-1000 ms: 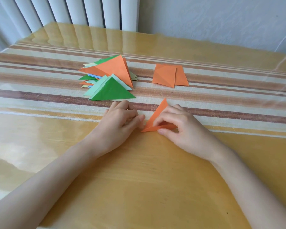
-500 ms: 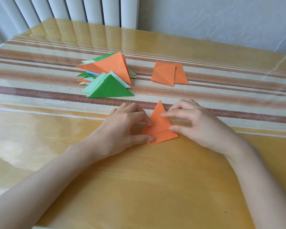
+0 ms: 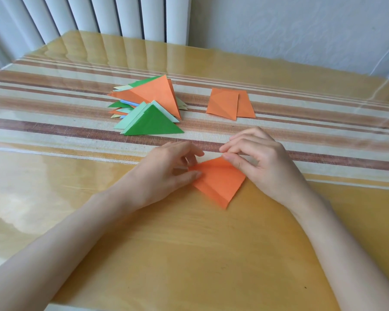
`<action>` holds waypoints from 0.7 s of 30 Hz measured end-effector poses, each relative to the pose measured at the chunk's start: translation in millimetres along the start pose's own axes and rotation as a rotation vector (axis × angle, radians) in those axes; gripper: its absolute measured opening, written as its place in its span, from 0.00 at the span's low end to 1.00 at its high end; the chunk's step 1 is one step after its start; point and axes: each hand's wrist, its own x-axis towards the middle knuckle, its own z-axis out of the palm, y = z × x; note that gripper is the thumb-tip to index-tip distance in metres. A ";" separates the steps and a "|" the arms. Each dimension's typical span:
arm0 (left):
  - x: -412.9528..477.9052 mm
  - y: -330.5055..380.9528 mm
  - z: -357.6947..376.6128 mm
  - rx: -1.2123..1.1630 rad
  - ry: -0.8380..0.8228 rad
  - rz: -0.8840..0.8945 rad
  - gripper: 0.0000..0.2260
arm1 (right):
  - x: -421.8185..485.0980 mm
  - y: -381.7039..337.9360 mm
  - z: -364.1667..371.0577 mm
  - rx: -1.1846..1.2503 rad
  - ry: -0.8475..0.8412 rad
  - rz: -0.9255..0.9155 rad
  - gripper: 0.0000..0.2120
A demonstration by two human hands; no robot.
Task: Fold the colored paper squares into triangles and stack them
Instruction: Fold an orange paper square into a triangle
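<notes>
Glossy yellow table. Orange paper lies flat between both hands. Left hand pinches its left corner and right hand pinches the top corner, fingers curled. Best to match corners exactly before creasing. Triangle pile waits behind-left.

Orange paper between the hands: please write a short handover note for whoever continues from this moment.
Left hand pinches the left corner of the orange paper; right hand pinches its top corner. It lies creased on the table, not yet a triangle.
Done: pile of folded triangles, beyond the left hand.
To do: finish this fold, stack it, then fold the two orange squares.
</notes>
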 end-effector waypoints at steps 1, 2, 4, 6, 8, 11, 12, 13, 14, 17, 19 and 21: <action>0.4 1.5 -0.9 -0.046 0.024 -0.021 0.10 | 0.1 -4.1 0.1 0.029 0.023 0.013 0.14; 0.5 3.3 -2.2 -0.096 0.045 -0.046 0.07 | 0.0 -8.0 0.4 0.066 0.039 0.040 0.14; 1.4 5.2 -4.1 -0.241 0.053 -0.099 0.04 | -0.3 -14.0 -0.1 0.156 0.074 0.127 0.11; 2.5 6.6 -6.2 -0.413 0.022 -0.150 0.02 | 0.2 -15.8 0.1 0.246 0.124 0.225 0.07; 3.0 8.0 -6.4 -0.524 -0.002 -0.191 0.06 | 1.1 -15.0 2.3 0.267 0.152 0.302 0.04; 4.1 9.9 -4.1 -0.612 0.014 -0.247 0.07 | 1.2 -9.2 13.4 0.180 0.104 0.346 0.04; 4.5 10.0 -3.5 -0.613 0.037 -0.267 0.06 | 1.3 -7.1 17.1 0.083 0.100 0.318 0.06; 4.5 9.3 -2.7 -0.603 0.066 -0.291 0.06 | 2.1 -5.1 19.5 -0.042 0.113 0.258 0.07; 4.2 8.7 -1.9 -0.588 0.102 -0.317 0.06 | 3.3 -3.5 20.1 -0.158 0.147 0.176 0.09; 3.4 6.3 -1.0 -0.583 0.264 -0.391 0.06 | 6.1 -13.0 11.1 -0.292 0.289 -0.037 0.15; 3.1 6.1 -2.1 -0.641 0.388 -0.413 0.06 | 2.2 -24.5 8.9 -0.257 0.268 -0.134 0.21; 3.9 7.8 -3.7 -0.725 0.492 -0.427 0.07 | -2.0 -32.1 12.6 -0.244 0.175 -0.145 0.23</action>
